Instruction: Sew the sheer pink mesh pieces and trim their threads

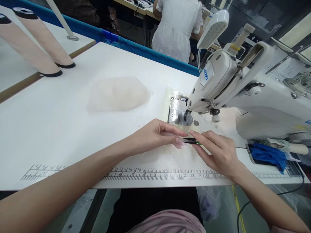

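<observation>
My left hand [155,136] is closed, pinching the edge of a sheer pale fabric piece [183,155] between thumb and fingers. In my right hand [217,150] is a small pair of thread snips [191,141] with dark blades and a bit of green near the grip. Their blades point left and reach the fabric at my left fingertips. Both hands are just in front of the metal needle plate [177,111] of a white sewing machine [218,77]. How far the sheer fabric spreads over the white tabletop is hard to make out.
Another sheer pale fabric piece [119,94] lies flat left of the machine. A printed ruler [145,174] runs along the table's front edge. At right lie a blue cloth [268,155] and a phone. Two pale cylinders [43,42] stand far left. A person in white [177,29] sits beyond.
</observation>
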Motion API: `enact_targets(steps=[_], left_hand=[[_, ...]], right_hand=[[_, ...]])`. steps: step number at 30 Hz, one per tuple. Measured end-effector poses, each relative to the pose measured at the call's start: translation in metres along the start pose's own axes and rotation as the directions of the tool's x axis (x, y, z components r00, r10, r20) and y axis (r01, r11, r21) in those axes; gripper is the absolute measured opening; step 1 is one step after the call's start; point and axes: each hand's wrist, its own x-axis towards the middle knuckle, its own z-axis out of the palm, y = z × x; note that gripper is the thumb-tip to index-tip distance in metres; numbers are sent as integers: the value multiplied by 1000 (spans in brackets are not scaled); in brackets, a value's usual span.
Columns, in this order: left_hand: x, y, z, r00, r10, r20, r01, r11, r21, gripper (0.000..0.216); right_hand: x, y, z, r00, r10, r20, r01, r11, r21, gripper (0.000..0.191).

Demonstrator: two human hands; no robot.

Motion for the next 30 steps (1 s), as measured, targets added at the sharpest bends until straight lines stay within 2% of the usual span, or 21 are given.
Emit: enact_targets(steps=[30], left_hand=[[-2, 4, 2, 1000, 1, 19, 1, 998, -70, 25]], right_hand=[[0, 1, -1, 1000, -21, 4, 21, 1000, -18, 35]])
